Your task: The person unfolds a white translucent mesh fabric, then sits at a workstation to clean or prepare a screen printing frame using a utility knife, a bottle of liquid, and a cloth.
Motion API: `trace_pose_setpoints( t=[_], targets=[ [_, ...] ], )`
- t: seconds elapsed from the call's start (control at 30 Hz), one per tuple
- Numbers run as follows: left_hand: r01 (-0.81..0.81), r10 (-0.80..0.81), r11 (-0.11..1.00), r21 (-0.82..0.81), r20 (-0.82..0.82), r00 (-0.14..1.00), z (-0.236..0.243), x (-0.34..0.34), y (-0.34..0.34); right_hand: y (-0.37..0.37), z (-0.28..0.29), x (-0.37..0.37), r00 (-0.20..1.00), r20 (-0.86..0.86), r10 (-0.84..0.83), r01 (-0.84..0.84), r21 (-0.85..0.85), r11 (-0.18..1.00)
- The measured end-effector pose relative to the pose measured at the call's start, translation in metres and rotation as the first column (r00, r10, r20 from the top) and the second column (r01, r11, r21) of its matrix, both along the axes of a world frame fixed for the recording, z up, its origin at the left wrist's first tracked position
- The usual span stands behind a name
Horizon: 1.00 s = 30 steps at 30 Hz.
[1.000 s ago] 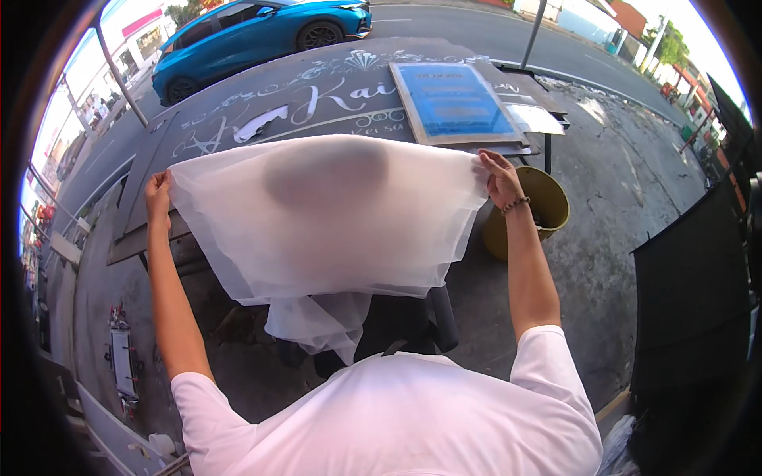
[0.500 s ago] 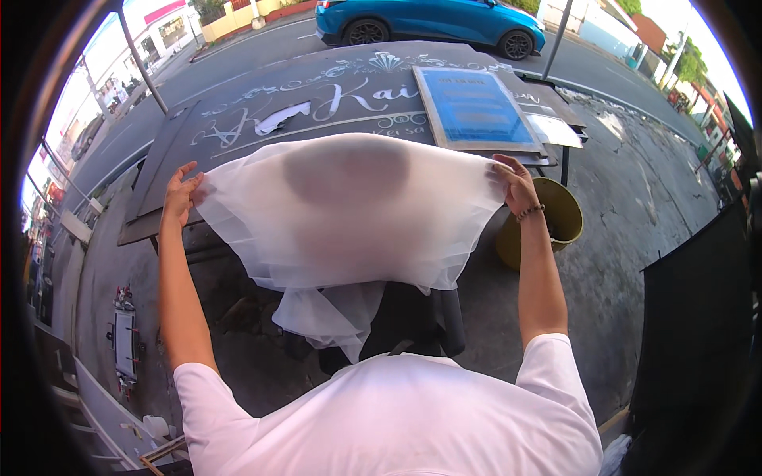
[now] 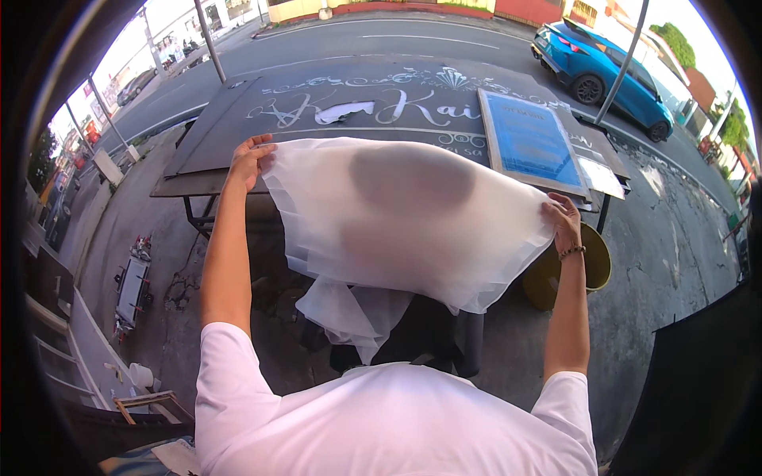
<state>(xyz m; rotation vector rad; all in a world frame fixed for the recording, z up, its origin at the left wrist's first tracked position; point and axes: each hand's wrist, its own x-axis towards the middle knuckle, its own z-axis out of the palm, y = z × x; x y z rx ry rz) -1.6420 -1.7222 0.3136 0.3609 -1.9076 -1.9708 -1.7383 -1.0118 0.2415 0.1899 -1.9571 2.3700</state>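
A sheer white sheet of fabric (image 3: pixel 413 238) spans the space between my arms, its loose lower folds hanging below. My left hand (image 3: pixel 251 159) grips its upper left corner. My right hand (image 3: pixel 563 218), with a beaded bracelet at the wrist, pinches the upper right corner. A dark rounded shape shows blurred through the upper middle of the fabric; I cannot make out what it is. Just beyond stands a wide table with a grey painted board (image 3: pixel 222 143) on top, bearing white lettering and scrollwork. A framed blue panel (image 3: pixel 532 139) lies on its right part.
An olive bucket (image 3: pixel 595 262) stands behind my right forearm. A metal apparatus (image 3: pixel 132 289) is on the concrete at left. A black screen (image 3: pixel 690 381) stands at lower right. Beyond the table runs a road (image 3: pixel 429 36) with a blue car (image 3: pixel 599 75).
The view has turned, so the table sits further right. My left hand is higher and my right hand lower, tilting the fabric's top edge. The blue car has moved rightward along the road.
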Motion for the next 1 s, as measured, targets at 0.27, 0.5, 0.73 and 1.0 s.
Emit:
trace_pose_setpoints(
  t=[0.27, 0.5, 0.73, 1.0],
  targets=[
    [0.032, -0.033, 0.997, 0.066, 0.022, 0.999, -0.024, -0.014, -0.016, -0.01, -0.001, 0.0, 0.997, -0.023, -0.073, 0.074, 0.069, 0.995],
    [-0.167, 0.189, 0.979, -0.117, 0.221, 0.957, -0.052, -0.015, -0.017, 0.005, 0.003, 0.002, 0.998, -0.002, 0.057, -0.057, -0.128, 0.99],
    [0.144, -0.16, 0.982, 0.122, 0.131, 0.978, -0.051, -0.021, 0.008, -0.003, 0.007, -0.001, 0.996, 0.071, -0.048, 0.051, -0.038, 0.998],
    [0.182, -0.178, 0.976, 0.116, -0.039, 0.983, -0.024, -0.016, 0.029, 0.013, -0.002, -0.012, 0.998, 0.057, -0.024, 0.031, -0.122, 0.992]
  ],
)
